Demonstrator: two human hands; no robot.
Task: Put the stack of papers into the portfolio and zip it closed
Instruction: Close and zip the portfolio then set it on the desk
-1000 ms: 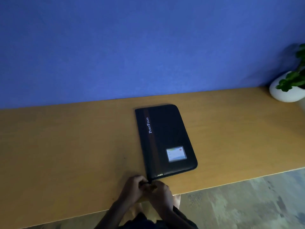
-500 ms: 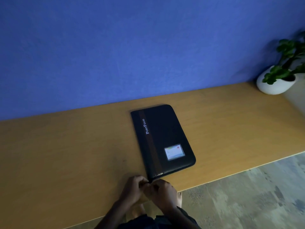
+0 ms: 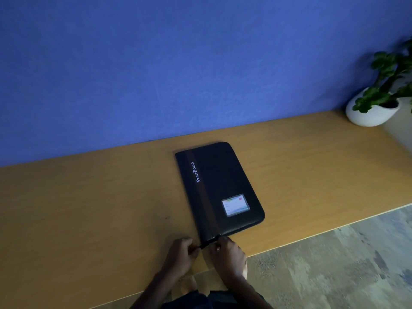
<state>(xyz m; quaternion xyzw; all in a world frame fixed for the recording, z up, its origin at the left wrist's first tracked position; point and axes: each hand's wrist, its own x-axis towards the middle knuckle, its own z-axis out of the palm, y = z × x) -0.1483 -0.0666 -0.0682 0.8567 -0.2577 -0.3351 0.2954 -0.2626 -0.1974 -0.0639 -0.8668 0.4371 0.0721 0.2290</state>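
Observation:
A black portfolio [image 3: 223, 186] lies closed and flat on the wooden table [image 3: 89, 208], with a brown stripe, the white word "PortFolio" and a small card window on its cover. No papers are in sight. At the portfolio's near left corner, my left hand [image 3: 181, 255] pinches a thin black zipper pull [image 3: 206, 243] that sticks out from the corner. My right hand [image 3: 228, 253] sits right beside it, fingertips on the portfolio's near edge at the same corner.
A white pot with a green plant [image 3: 374, 110] stands at the table's far right, by the blue wall [image 3: 178, 63]. The table's front edge runs just behind my hands, with patterned floor [image 3: 334, 264] below and bare feet visible there.
The view has shifted, so the plant shows more fully. My two hands have drawn slightly apart at the corner, and the zipper pull now shows between them.

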